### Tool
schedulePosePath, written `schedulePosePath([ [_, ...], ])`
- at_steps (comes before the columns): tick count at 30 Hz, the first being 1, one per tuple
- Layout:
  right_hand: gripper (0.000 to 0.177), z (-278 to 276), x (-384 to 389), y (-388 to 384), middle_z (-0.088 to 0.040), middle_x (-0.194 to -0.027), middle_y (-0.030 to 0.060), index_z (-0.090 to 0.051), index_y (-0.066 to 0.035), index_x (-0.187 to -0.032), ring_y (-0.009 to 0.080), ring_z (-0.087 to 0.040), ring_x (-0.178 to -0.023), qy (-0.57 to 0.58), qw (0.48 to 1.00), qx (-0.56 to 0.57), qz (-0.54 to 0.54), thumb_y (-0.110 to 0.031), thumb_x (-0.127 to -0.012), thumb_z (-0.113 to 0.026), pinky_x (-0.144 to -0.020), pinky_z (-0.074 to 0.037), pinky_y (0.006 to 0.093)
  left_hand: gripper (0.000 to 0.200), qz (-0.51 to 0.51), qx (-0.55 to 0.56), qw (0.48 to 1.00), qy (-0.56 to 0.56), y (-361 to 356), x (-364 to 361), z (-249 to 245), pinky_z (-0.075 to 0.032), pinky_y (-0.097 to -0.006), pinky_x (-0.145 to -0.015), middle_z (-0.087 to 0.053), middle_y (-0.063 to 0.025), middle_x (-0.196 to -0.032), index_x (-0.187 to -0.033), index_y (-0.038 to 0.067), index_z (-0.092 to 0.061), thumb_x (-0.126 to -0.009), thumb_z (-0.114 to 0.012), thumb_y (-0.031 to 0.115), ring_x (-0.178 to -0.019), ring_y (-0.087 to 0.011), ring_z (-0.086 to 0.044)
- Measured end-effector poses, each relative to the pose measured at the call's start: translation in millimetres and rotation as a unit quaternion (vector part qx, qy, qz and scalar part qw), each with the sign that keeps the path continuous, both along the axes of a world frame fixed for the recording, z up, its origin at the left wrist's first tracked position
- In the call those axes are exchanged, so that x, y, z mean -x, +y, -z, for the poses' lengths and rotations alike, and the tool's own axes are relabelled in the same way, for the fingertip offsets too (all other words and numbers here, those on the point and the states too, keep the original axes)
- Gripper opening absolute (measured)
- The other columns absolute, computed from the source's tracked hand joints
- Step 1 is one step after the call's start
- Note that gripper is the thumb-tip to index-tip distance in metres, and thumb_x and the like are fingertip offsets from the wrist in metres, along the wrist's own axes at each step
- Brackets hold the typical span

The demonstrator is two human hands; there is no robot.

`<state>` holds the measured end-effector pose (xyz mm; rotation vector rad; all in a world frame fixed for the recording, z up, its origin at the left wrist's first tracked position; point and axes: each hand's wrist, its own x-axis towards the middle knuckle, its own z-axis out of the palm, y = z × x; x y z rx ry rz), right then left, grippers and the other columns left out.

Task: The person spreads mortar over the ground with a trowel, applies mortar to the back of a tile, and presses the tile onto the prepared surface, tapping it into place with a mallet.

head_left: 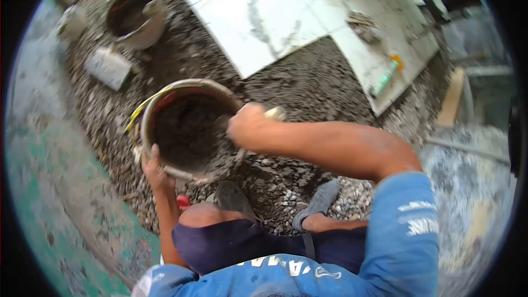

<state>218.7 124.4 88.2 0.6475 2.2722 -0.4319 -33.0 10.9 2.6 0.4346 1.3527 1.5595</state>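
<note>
Person is squatting over loose gravel ground point(308, 85), both bare hands working at one bucket, the near bucket point(144, 126), which is sitting on the gravel just ahead of the knees. Two buckets are showing in all: the second bucket point(144, 32) is standing well apart at upper left, with something pale leaning inside it, too blurred to name. The near bucket is holding a dark wet mix point(184, 129) well below its rim. Left hand point(153, 169) is lying on the near edge of that rim, its grip closed over it, fingers curling inside. Right hand point(248, 126) is reaching in from the right over the far rim, its grip wrapped tight around one tool point(273, 113), whose pale handle end is sticking out past the knuckles; the working end is dipping toward the mix and is smeared by motion. Two grey shoes are planted on the gravel, one point(234, 198) just below the near bucket, the other point(322, 198) to its right. Two white slabs point(264, 16) are lying on the ground beyond, meeting at an angle; one green tube point(385, 80) and one grey clump point(363, 25) are resting on the right one. One white block point(108, 67) is lying between the two buckets. One wooden plank point(452, 99) is lying off to the right.
</note>
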Motion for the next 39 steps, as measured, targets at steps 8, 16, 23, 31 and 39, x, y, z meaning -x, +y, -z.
schedulePosePath([
  [8, 0.024, 58.7, 7.2, -66.9, -0.071, -0.094, 0.0185, -0.072, -0.002, -0.092, 0.0334, -0.07, -0.085, 0.172, 0.943, 0.128, 0.255, -0.017, -0.08, -0.058, -0.07, -0.056, 0.0434, 0.037, -0.032, -0.004, 0.999, 0.0, -6.9, -15.0, 7.1, -0.053, -0.034, -0.082, -0.061, -0.0069, -0.109, -0.128, 0.003, -0.049, -0.095, -0.06, 0.015, -0.093, -0.0178, -0.061],
  [16, 0.034, 80.7, -16.9, -79.2, -0.067, -0.092, 0.0212, -0.065, -0.001, -0.095, 0.0395, -0.064, -0.089, 0.287, 0.862, 0.227, 0.351, -0.033, -0.087, -0.055, -0.075, -0.051, 0.0485, 0.04, 0.025, 0.071, 0.99, 0.115, -7.7, -11.8, -8.3, -0.047, -0.0288, -0.085, -0.057, -0.0073, -0.106, -0.123, 0.001, -0.048, -0.101, -0.046, 0.035, -0.093, -0.0161, -0.056],
  [23, 0.041, 66.0, -113.6, -97.9, -0.066, -0.091, 0.022, -0.063, -0.001, -0.098, 0.0401, -0.063, -0.086, 0.329, 0.791, 0.235, 0.459, -0.041, -0.089, -0.055, -0.077, -0.049, 0.0467, 0.049, 0.129, 0.025, 0.949, 0.288, -24.3, 28.3, 18.6, -0.043, -0.0325, -0.1, -0.05, -0.0172, -0.129, -0.135, -0.008, -0.038, -0.106, -0.032, 0.031, -0.114, -0.0193, -0.05],
  [31, 0.035, 0.9, -265.2, -170.1, -0.066, -0.086, 0.0193, -0.06, 0.002, -0.105, 0.0326, -0.065, -0.079, 0.28, 0.62, -0.008, 0.733, -0.028, -0.087, -0.056, -0.074, -0.051, 0.0361, 0.06, 0.168, 0.058, 0.814, 0.553, -25.6, 47.2, 20.5, -0.038, -0.0436, -0.104, -0.046, -0.0307, -0.134, -0.138, -0.013, -0.033, -0.092, -0.049, 0.021, -0.124, -0.0408, -0.047],
  [39, 0.028, 112.9, -323.1, -170.4, -0.063, -0.098, 0.0225, -0.053, -0.001, -0.101, 0.0403, -0.062, -0.088, 0.013, 0.568, -0.355, 0.743, -0.027, -0.091, -0.054, -0.075, -0.049, 0.0503, 0.055, 0.074, 0.062, 0.976, 0.195, -16.2, 52.5, 39.7, -0.044, -0.0445, -0.102, -0.044, -0.0209, -0.137, -0.14, -0.004, -0.037, -0.101, -0.039, 0.034, -0.121, -0.0317, -0.05],
])
